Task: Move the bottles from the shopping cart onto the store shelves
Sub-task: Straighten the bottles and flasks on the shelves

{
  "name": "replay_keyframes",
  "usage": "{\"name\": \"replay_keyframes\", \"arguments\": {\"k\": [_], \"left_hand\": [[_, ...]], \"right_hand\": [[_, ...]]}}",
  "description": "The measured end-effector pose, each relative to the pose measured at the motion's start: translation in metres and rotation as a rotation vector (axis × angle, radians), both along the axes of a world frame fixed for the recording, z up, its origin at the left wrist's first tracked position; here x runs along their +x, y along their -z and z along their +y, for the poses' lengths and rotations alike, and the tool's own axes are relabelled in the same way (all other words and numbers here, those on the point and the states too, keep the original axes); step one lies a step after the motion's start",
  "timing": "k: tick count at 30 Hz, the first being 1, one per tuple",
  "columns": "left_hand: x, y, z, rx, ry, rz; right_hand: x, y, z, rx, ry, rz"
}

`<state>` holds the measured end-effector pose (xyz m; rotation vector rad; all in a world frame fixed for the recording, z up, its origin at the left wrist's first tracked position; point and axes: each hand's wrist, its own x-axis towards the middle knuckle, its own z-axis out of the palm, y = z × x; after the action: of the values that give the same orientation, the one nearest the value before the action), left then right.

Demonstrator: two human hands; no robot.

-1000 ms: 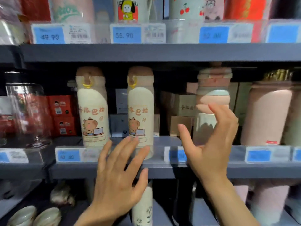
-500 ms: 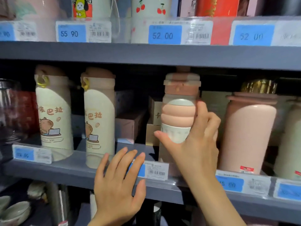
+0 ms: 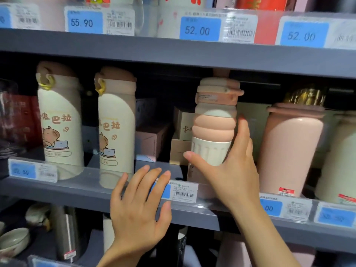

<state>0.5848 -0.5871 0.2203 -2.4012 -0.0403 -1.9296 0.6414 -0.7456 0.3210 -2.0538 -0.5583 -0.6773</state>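
Note:
A pink and cream ribbed bottle stands upright on the middle grey shelf. My right hand wraps its lower part, thumb in front and fingers on its right side. My left hand hovers spread and empty in front of the shelf edge, over a price tag. Two cream bottles with a cartoon animal, one at the left and another beside it, stand on the same shelf. The shopping cart is out of view.
A large pink flask stands just right of the held bottle, with a cream one beyond it. Small cardboard boxes sit at the back of the shelf. The upper shelf hangs close above the bottle tops. Bowls lie lower left.
My right hand has closed around the ribbed bottle on the shelf. The view has shifted right and closer; my left hand stays spread below the shelf edge.

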Motion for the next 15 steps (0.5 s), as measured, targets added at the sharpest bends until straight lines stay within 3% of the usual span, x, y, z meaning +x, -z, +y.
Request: {"name": "replay_keyframes", "arguments": {"k": [2, 5, 12, 15], "left_hand": [[-0.001, 0.001, -0.002, -0.018, -0.008, 0.019], [-0.002, 0.003, -0.003, -0.041, -0.008, 0.033], [-0.003, 0.006, -0.001, -0.036, 0.014, 0.047], [-0.002, 0.006, 0.000, -0.029, 0.012, 0.051]], "right_hand": [[-0.004, -0.001, 0.005, -0.117, 0.116, -0.046], [0.000, 0.001, 0.004, -0.092, 0.131, -0.038], [0.003, -0.003, -0.013, 0.076, -0.170, 0.122], [-0.002, -0.005, -0.001, -0.006, -0.014, 0.099]]}}
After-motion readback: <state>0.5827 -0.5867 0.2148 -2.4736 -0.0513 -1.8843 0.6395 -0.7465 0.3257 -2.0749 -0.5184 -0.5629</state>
